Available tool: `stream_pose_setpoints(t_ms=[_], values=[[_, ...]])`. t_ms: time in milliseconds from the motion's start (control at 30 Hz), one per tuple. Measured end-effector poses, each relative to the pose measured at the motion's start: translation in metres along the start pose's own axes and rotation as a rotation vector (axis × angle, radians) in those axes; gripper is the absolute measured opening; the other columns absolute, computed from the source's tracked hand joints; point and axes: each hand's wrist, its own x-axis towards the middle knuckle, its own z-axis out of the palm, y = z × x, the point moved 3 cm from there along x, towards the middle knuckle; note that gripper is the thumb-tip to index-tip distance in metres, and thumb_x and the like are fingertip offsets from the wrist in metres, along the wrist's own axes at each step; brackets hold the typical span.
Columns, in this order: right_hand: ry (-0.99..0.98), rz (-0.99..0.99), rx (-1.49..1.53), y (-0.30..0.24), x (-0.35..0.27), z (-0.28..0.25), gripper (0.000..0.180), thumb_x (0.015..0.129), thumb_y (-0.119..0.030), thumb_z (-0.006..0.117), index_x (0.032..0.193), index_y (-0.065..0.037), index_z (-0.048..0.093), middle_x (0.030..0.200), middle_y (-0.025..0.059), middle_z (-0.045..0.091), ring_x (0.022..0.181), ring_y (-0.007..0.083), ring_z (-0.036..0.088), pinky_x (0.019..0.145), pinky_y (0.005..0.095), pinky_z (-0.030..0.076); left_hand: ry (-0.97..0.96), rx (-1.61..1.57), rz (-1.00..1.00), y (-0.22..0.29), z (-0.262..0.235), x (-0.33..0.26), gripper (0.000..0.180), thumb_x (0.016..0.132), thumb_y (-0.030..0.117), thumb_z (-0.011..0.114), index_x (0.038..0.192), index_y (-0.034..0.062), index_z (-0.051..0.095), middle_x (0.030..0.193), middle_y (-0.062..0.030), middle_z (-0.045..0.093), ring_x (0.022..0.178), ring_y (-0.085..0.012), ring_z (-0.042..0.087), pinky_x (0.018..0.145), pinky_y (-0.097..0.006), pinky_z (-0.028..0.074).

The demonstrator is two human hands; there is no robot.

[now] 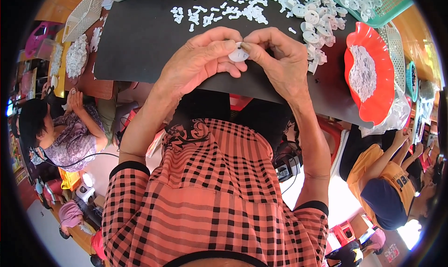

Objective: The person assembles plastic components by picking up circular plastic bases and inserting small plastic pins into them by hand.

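Above the near edge of the dark work mat point(140, 48), both of my hands meet at a small round white plastic piece point(238, 55). My left hand point(203, 57) pinches it from the left between thumb and fingers. From the right, the thumb and forefinger of my right hand point(279, 57) close at its upper edge; whether they hold a smaller part there is hidden. Small white plastic pieces point(252, 13) lie scattered across the mat beyond my hands. A heap of white plastic parts with round discs point(317, 27) lies to the right of them.
At the right, a red wavy-edged dish point(380, 99) holds many small pale pieces. A green basket point(394, 6) of white parts stands at the far right, and a white perforated basket point(81, 22) at the far left. Other people sit at left point(70, 127) and right point(387, 178).
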Motion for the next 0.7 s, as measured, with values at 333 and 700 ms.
stream_pose_setpoints(t_ms=[333, 700], values=[[0.050, -0.242, -0.610, -0.015, -0.021, -0.005, 0.015, 0.078, -0.002, 0.065, 0.093, -0.002, 0.063, 0.077, 0.0086, 0.058, 0.066, 0.0236, 0.057, 0.058, 0.0324, 0.045, 0.157, -0.147, 0.221, 0.010, -0.025, -0.002, 0.034, 0.091, 0.015, 0.056, 0.118, -0.0044, 0.050, 0.104, -0.0203, 0.061, 0.092, -0.0243, 0.064, 0.082, -0.033, 0.053], [-0.139, -0.321, -0.975, -0.028, -0.061, 0.015, 0.048, 0.060, -0.023, 0.077, 0.101, -0.003, 0.063, 0.092, 0.0030, 0.053, 0.079, 0.0187, 0.049, 0.068, 0.0333, 0.035, 0.097, -0.284, 0.201, -0.002, -0.024, -0.005, 0.032, 0.091, 0.013, 0.056, 0.118, -0.0040, 0.051, 0.105, -0.0191, 0.061, 0.088, -0.0219, 0.064, 0.080, -0.033, 0.054]])
